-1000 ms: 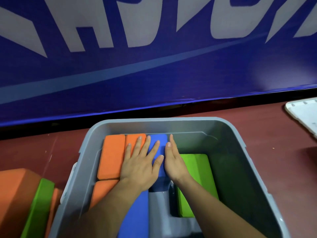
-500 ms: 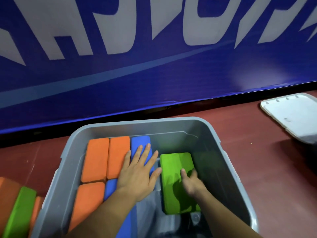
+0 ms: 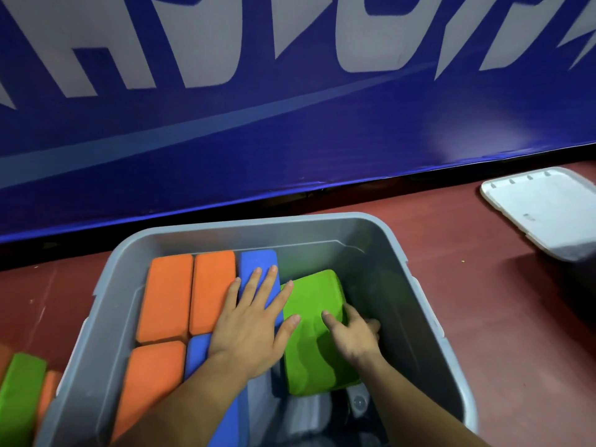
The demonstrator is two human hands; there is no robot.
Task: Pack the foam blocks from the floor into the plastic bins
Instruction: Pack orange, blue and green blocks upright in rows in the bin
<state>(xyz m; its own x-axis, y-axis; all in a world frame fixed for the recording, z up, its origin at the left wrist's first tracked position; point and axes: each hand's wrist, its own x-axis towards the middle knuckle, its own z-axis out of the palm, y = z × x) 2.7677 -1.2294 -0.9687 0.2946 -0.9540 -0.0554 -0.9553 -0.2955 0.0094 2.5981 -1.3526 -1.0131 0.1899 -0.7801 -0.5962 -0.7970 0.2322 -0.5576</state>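
Our left hand (image 3: 254, 327) lies flat, fingers spread, apparently steadying the blue block (image 3: 258, 261) inside the grey bin (image 3: 258, 222); our right hand (image 3: 354, 337) grips the tilted green block (image 3: 311, 291), likely to wedge it alongside.

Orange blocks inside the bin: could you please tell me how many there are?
3. Far-left orange block, the orange block beside it, and the near-left orange block. The left arm may hide more.
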